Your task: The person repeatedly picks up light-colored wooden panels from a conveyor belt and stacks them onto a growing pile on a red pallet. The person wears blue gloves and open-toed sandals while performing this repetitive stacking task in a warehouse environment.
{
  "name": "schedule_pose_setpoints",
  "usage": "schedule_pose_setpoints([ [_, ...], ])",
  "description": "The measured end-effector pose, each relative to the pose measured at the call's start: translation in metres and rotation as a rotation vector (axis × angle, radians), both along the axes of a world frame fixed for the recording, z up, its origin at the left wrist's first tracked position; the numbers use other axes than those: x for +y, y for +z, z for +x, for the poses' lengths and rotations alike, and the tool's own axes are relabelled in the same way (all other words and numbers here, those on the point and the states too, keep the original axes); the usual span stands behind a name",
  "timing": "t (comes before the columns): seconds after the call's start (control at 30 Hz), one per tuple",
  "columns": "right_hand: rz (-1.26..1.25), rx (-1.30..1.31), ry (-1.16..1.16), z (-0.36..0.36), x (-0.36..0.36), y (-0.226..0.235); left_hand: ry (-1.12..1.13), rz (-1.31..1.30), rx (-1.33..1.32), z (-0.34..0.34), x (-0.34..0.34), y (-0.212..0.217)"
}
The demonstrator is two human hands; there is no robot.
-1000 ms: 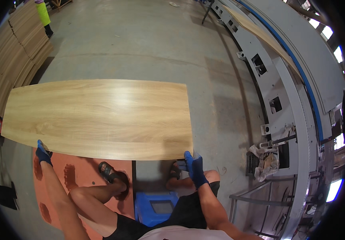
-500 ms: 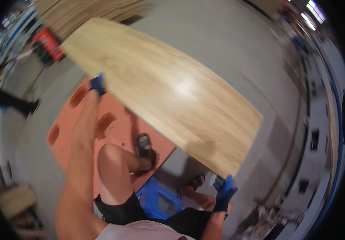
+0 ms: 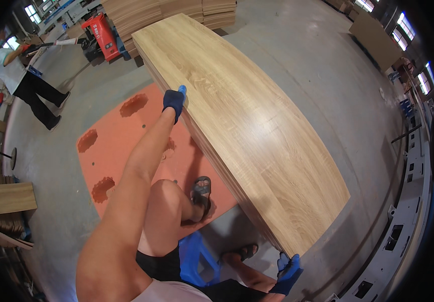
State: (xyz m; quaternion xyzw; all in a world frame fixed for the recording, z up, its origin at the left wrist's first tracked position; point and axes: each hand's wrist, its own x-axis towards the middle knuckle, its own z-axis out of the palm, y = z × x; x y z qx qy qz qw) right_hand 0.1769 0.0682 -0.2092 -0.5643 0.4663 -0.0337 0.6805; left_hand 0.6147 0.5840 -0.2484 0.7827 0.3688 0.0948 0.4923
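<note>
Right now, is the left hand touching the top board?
Touching. The head view shows the left hand at the edge of the top board, its gloved thumb laid over the upper face.

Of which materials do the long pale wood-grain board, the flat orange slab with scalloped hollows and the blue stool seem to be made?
Long pale wood-grain board: possibly laminated engineered wood, satin; its smooth face reflects a soft glare.
Flat orange slab with scalloped hollows: perhaps moulded plastic, matte; the flat parts look evenly coloured.
Blue stool, partly hidden: probably plastic, smooth; uniform colour, no visible grain.
</note>
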Motion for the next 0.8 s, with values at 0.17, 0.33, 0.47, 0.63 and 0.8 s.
schedule_pose_setpoints([
  [0.17,-0.026,-0.081,-0.031,-0.005,0.003,-0.014,-0.028,0.034,-0.008,-0.004,-0.01,0.011],
  [0.33,-0.038,-0.077,-0.041,-0.002,0.022,0.001,0.083,0.109,-0.051,0.007,0.011,-0.022],
  [0.47,0.06,-0.149,-0.076,-0.006,0.015,-0.003,-0.028,0.631,-0.094,0.034,0.026,-0.048],
  [0.63,0.079,-0.178,-0.207,-0.011,-0.002,-0.03,-0.422,0.539,-0.077,0.062,0.017,-0.06],
  [0.8,0.237,-0.286,-0.16,-0.035,-0.008,-0.033,-0.259,-0.152,0.043,0.013,-0.01,-0.093],
])
